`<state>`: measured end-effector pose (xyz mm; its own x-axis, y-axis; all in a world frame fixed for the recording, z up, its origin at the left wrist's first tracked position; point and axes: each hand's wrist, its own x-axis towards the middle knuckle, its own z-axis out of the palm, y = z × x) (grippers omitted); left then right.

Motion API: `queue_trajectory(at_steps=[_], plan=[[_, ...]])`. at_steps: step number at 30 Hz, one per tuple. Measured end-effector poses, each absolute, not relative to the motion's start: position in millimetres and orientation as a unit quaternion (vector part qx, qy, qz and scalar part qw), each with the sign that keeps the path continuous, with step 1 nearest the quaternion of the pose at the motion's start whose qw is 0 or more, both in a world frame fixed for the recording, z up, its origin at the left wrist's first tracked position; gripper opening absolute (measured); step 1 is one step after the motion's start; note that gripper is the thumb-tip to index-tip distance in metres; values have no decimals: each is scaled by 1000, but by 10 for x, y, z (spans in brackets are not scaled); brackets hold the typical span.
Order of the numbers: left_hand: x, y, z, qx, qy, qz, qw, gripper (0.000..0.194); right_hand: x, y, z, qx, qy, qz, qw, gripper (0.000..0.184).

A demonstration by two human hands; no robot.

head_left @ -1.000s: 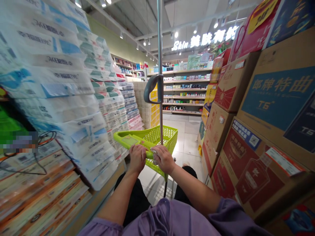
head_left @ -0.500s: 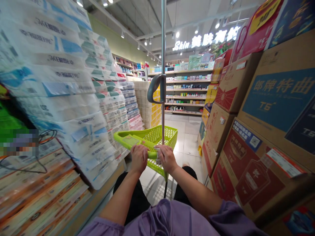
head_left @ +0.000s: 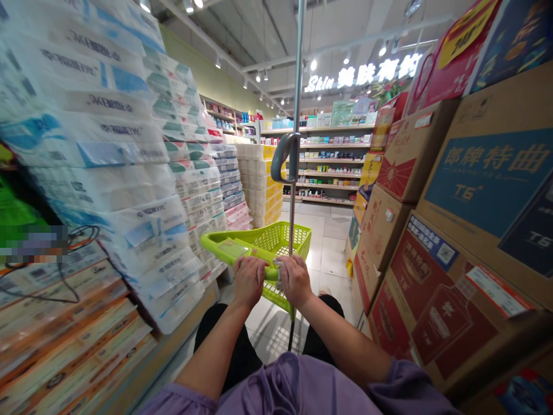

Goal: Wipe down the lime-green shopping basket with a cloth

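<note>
A lime-green shopping cart (head_left: 254,233) with a perforated basket stands ahead of my knees. My left hand (head_left: 249,280) is closed round its green handlebar (head_left: 271,273), fingers on top. Beside it, my right hand (head_left: 294,281) is closed at the right part of the bar. A crumpled whitish piece of tissue or cloth (head_left: 279,276) shows between its fingers and the bar. Just beyond the right hand rises a metal pole (head_left: 296,86) with a grey loop handle (head_left: 287,158). Whether the right hand touches the pole, I cannot tell.
Tall stacks of wrapped paper packs (head_left: 125,138) line the left. Cardboard boxes (head_left: 484,155) are piled along the right, with a red gift bag (head_left: 453,63) on top. Tiled floor (head_left: 317,236) runs between them toward stocked shelves (head_left: 330,147) at the back.
The metal pole and its grey handle have shifted to the right in view, the top leaning further right. Both hands have moved slightly right and keep their hold.
</note>
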<state>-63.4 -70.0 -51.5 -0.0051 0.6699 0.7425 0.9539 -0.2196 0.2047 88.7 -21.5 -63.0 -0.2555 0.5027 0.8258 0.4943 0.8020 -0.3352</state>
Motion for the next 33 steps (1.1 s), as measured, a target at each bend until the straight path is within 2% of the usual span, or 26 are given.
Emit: queue_trajectory(at_steps=[7,11,14,16,21,24,26,30,33], plan=[[-593,-718,-568,-708,-555,-396,184,51,647,-376,-387,-397,-784,38,476,31],[-603,-758,-587,-734,-523,-382,206,55,641,-439,-225,-380,-774,152,484,38],[-595,-795,-570,-735,-515,-388,209,49,729,-416,-105,-362,-750,266,485,44],[-598,-813,-557,-741,-498,-404,201,41,801,-385,-59,-377,-729,291,492,44],[-655,-857,-481,-747,-479,-433,157,32,894,-321,-222,-408,-733,201,506,35],[-649,-890,-384,-734,-502,-433,149,26,888,-313,-437,-399,-755,148,499,40],[-592,-893,-325,-716,-535,-418,162,22,881,-310,-556,-376,-770,96,506,43],[-409,-845,-297,-698,-585,-357,208,36,896,-263,-669,-308,-778,47,546,41],[-378,-798,-337,-708,-582,-334,221,25,942,-199,-680,-287,-787,31,546,38]])
